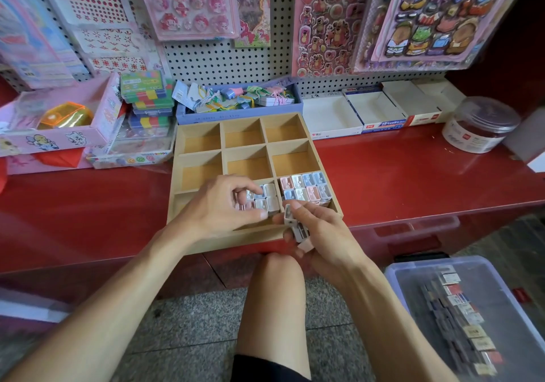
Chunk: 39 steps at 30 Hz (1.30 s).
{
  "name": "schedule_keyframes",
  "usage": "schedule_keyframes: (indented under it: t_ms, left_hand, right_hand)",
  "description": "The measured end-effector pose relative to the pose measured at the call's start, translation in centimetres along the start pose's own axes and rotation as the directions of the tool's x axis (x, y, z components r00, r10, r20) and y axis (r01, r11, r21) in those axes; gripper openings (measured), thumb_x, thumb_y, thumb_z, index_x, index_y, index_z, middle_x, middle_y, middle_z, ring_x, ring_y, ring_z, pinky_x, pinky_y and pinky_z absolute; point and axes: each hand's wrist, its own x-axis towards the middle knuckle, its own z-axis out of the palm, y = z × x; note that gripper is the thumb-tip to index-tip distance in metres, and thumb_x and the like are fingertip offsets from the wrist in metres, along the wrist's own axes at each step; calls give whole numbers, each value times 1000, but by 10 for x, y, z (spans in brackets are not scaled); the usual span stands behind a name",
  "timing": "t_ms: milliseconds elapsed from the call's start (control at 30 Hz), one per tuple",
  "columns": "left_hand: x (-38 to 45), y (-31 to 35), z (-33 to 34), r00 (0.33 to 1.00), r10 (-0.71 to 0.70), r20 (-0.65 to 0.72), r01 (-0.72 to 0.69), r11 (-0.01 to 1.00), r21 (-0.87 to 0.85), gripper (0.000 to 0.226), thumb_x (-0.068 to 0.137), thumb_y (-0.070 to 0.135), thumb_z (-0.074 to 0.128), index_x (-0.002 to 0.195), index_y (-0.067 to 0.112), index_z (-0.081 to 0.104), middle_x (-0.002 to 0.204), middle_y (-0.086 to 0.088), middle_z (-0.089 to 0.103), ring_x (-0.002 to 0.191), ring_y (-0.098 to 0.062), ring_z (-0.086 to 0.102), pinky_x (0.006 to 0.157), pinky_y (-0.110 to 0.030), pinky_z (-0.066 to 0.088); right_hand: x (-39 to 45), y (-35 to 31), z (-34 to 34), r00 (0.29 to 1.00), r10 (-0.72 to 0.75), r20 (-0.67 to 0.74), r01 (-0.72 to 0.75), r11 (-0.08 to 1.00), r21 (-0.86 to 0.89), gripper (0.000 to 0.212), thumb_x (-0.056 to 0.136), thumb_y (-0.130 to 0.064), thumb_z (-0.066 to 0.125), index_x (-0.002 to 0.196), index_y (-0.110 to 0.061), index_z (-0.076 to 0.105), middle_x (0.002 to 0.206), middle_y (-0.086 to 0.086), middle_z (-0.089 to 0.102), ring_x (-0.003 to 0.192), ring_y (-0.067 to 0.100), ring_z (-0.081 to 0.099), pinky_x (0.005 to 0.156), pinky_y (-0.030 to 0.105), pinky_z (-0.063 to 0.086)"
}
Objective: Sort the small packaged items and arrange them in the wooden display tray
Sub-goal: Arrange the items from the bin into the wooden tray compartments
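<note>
We work over the wooden tray (188,134). Our right hand (321,234) curls around spare little packs (296,228). Our left hand (218,207) pinches one by its fingertips; we should push it snug against its neighbours.

A single head-worn wide-angle camera looks forward and steeply down from close above the glossy red bench (413,169). It faces the white perforated pegboard wall (224,57) behind, with the divided light-wood display tray (267,141) centred and grey speckled floor (188,316) below.
</note>
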Motion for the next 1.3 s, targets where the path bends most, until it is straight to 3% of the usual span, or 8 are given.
schedule_keyframes:
  t_ms: [133, 300, 433, 567, 933, 1100, 1200, 1300]
  left_hand:
    - [-4, 23, 7, 989, 107, 98, -95, 989, -117, 34, 63, 40, 86, 94, 39, 72, 67, 12, 53, 53, -2, 42, 55, -25, 36]
    - [3, 26, 12, 984, 124, 125, -113, 989, -96, 25, 67, 29, 85, 88, 34, 71, 66, 13, 54, 53, -5, 40, 54, -31, 36]
    - [15, 11, 8, 1000, 0, -5, 0, 1000, -5, 27, 66, 23, 85, 85, 32, 69, 70, 13, 61, 52, -1, 47, 56, -26, 43]
    - [27, -2, 10, 991, -99, -88, 115, 975, 191, 25, 69, 24, 81, 84, 35, 64, 71, 17, 64, 68, -5, 61, 70, -31, 55]
    - [51, 4, 32, 991, -117, -73, 131, 963, 237, 19, 74, 27, 83, 88, 28, 70, 64, 15, 61, 63, -3, 56, 54, -24, 36]
    - [47, 5, 25, 993, -96, -71, 111, 962, 250, 40, 77, 34, 81, 114, 23, 69, 76, 13, 67, 80, -12, 62, 76, -33, 52]
    - [34, 18, 27, 994, -48, -94, 58, 993, 107, 25, 80, 33, 76, 104, 30, 71, 79, 13, 66, 68, -7, 57, 65, -27, 48]
    - [12, 39, 34, 993, 88, 78, -78, 989, -130, 19, 76, 25, 82, 93, 28, 76, 80, 6, 64, 62, -8, 54, 62, -26, 47]
  right_hand:
    - [1, -1, 2, 999, -22, 40, 25, 997, -77, 17, 101, -20, 57, 108, -8, 66, 80, 5, 62, 60, 11, 54, 54, 29, 36]
    - [-2, -6, 6, 998, -58, 24, 61, 987, -146, 16, 102, -17, 56, 93, -6, 64, 67, 4, 58, 57, 13, 52, 46, 25, 36]
    - [3, -10, 1, 987, -38, -159, 38, 999, -5, 12, 100, -9, 56, 102, -1, 65, 74, 9, 61, 59, 16, 54, 44, 23, 37]
    - [3, -9, -14, 974, -48, -223, 84, 985, 152, 13, 98, -8, 59, 108, -1, 64, 76, 7, 58, 61, 15, 54, 47, 24, 40]
    - [-3, -15, -30, 965, -27, -261, 82, 976, 203, 20, 100, 4, 42, 107, -1, 61, 88, 15, 61, 67, 17, 58, 44, 23, 41]
    - [-3, -14, -28, 965, -7, -262, 72, 968, 239, 19, 99, 6, 44, 107, -1, 60, 92, 17, 60, 69, 18, 56, 46, 23, 42]
    - [-1, -14, -21, 965, 11, -262, 72, 949, 306, 20, 97, 9, 45, 105, -2, 59, 87, 14, 60, 65, 17, 54, 49, 24, 40]
    - [2, -16, -13, 965, 45, -259, 64, 916, 397, 21, 98, 11, 41, 104, -1, 56, 85, 14, 57, 63, 17, 52, 47, 24, 41]
